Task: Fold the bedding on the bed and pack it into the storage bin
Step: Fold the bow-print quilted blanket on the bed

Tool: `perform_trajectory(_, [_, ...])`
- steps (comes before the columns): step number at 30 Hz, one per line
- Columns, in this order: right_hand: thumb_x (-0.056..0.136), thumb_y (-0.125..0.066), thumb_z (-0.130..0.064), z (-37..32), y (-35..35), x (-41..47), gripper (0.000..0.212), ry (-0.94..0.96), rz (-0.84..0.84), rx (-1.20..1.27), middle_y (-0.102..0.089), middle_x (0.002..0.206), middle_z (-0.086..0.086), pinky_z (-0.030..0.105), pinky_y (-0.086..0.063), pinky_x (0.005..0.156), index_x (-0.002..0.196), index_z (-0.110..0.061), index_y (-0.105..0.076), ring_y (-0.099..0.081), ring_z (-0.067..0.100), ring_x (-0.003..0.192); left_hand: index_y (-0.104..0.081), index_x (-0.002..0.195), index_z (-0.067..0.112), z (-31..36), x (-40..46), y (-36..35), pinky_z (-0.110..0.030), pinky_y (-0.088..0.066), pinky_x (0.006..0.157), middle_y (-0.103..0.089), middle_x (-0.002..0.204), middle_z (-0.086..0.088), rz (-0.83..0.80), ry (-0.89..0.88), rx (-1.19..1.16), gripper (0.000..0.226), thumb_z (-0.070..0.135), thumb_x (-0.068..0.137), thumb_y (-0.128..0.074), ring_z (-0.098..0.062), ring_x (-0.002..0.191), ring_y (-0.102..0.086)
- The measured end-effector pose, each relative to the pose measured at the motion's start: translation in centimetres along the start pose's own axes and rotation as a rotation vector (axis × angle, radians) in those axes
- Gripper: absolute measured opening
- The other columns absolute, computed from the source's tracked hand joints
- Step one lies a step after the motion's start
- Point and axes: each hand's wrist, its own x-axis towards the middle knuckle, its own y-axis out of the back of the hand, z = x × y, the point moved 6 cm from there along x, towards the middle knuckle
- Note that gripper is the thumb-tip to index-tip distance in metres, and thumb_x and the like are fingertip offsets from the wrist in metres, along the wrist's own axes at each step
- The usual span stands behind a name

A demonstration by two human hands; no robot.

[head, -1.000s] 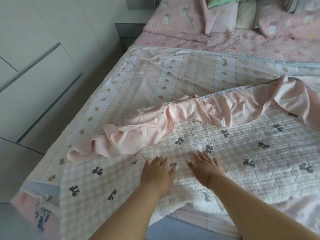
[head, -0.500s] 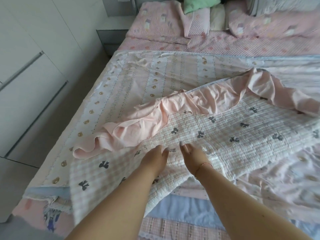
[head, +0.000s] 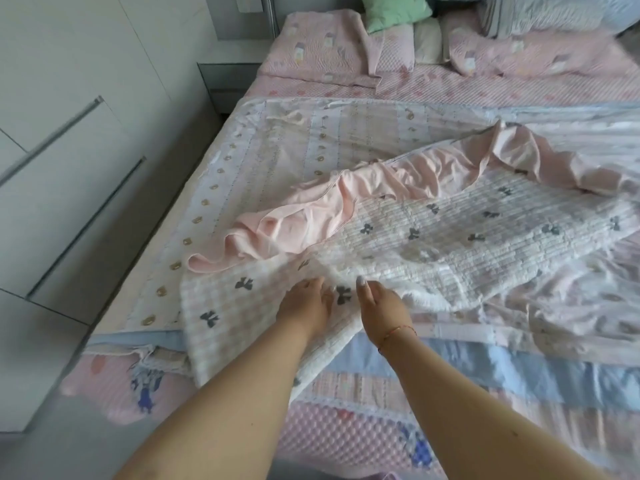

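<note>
A white quilt with dark bows (head: 450, 237) lies crumpled across the near half of the bed, its pink lining (head: 311, 223) turned up along the far edge. My left hand (head: 304, 304) and my right hand (head: 382, 304) are close together at the quilt's near part. The fingers of both are curled into the fabric, which bunches up between and around them. Beneath it a striped bedspread with small gold figures (head: 277, 150) is spread flat. No storage bin is in view.
Pink pillows (head: 322, 46) and a green cushion (head: 394, 12) are piled at the head of the bed. A white wardrobe (head: 69, 168) runs along the left with a narrow floor strip beside the bed. A grey nightstand (head: 225, 77) stands in the far corner.
My hands went from lying flat and spread on the quilt to drawing together with fingers curling into it. The quilt bunched and slid toward me as my view pulled back.
</note>
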Motion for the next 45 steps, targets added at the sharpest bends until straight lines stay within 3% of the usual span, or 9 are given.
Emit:
perform_trajectory(3, [0.099,-0.022,-0.050,-1.6,-2.8,-2.7,0.052,0.008,0.022,0.027,-0.061,0.100,0.006,0.035,-0.045,0.083,0.113,-0.014,-0.058,-0.054,0.024,0.102,-0.054,0.119,0.011,-3.8,-3.1,1.2,-0.042,-0.045,0.096,-0.058,0.125,-0.010,0.037,0.024,-0.020,0.043,0.042,0.100,-0.030,-0.031,0.116,-0.053])
perform_trajectory(8, [0.099,-0.025,-0.049,-3.2,-7.6,-6.2,0.048,-0.064,-0.007,0.035,-0.060,0.092,0.005,0.032,-0.043,0.075,0.111,-0.014,-0.056,-0.055,0.024,0.095,-0.042,0.142,0.012,-9.5,-8.2,3.1,-0.038,-0.037,0.107,-0.046,0.144,-0.008,0.015,0.114,-0.108,0.049,0.039,0.102,-0.031,-0.027,0.132,-0.043])
perform_trajectory(11, [0.098,-0.028,-0.050,-3.7,-10.5,-6.5,0.047,-0.148,0.005,0.098,-0.063,0.091,0.007,0.033,-0.046,0.077,0.112,-0.015,-0.055,-0.059,0.025,0.092,-0.051,0.121,0.008,-13.2,-8.5,4.8,-0.040,-0.045,0.094,-0.057,0.127,-0.012,0.024,0.150,-0.068,0.042,0.040,0.102,-0.031,-0.027,0.110,-0.054])
perform_trajectory(18, [0.095,-0.033,-0.052,-5.2,-16.1,-5.3,0.047,-0.401,0.195,0.170,-0.066,0.099,0.009,0.034,-0.046,0.076,0.112,-0.017,-0.059,-0.059,0.028,0.095,-0.047,0.134,0.011,-19.6,-5.7,9.5,-0.034,-0.042,0.095,-0.052,0.136,-0.008,0.045,0.110,-0.095,0.041,0.034,0.101,-0.038,-0.027,0.120,-0.051])
perform_trajectory(22, [0.095,-0.039,-0.043,-6.9,-20.2,-6.1,0.042,-0.578,0.281,0.114,-0.057,0.124,0.008,0.038,-0.038,0.099,0.123,-0.017,-0.058,-0.047,0.027,0.119,-0.050,0.131,0.010,-24.8,-3.3,11.9,-0.037,-0.046,0.092,-0.057,0.128,-0.012,0.035,0.122,-0.029,0.042,0.034,0.099,-0.039,-0.030,0.113,-0.055])
perform_trajectory(26, [0.096,-0.038,-0.040,-7.8,-22.5,-6.9,0.042,-0.674,0.322,0.109,-0.052,0.131,0.007,0.036,-0.032,0.103,0.128,-0.017,-0.054,-0.040,0.025,0.125,-0.040,0.142,0.009,-28.1,-1.1,12.4,-0.037,-0.041,0.097,-0.050,0.140,-0.012,-0.064,0.186,-0.039,0.053,0.040,0.100,-0.040,-0.031,0.124,-0.050])
perform_trajectory(35, [0.088,-0.055,-0.040,-6.6,-21.1,-5.8,0.037,-0.888,0.598,0.125,-0.055,0.118,0.009,0.040,-0.036,0.095,0.114,-0.014,-0.055,-0.044,0.028,0.115,-0.044,0.138,0.001,-28.9,3.9,11.0,-0.038,-0.038,0.100,-0.049,0.139,-0.019,-0.207,0.443,-0.330,0.066,0.052,0.101,-0.025,-0.036,0.125,-0.047])
perform_trajectory(41, [0.091,-0.047,-0.050,-7.4,-20.5,-2.0,0.039,-0.755,0.638,0.077,-0.056,0.106,0.002,0.035,-0.035,0.095,0.106,-0.016,-0.057,-0.046,0.022,0.105,-0.044,0.139,0.002,-27.9,6.5,11.4,-0.042,-0.038,0.103,-0.048,0.142,-0.018,-0.224,0.506,-0.460,0.086,0.070,0.091,-0.023,-0.035,0.127,-0.047])
perform_trajectory(45, [0.089,-0.050,-0.051,-7.7,-19.4,-1.5,0.038,-0.704,0.790,0.097,-0.056,0.098,0.000,0.034,-0.034,0.092,0.099,-0.015,-0.059,-0.047,0.022,0.099,-0.037,0.146,0.013,-27.2,7.2,11.2,-0.048,-0.025,0.114,-0.041,0.150,-0.011,-0.214,0.564,-0.778,0.096,0.082,0.082,-0.016,-0.031,0.138,-0.036])
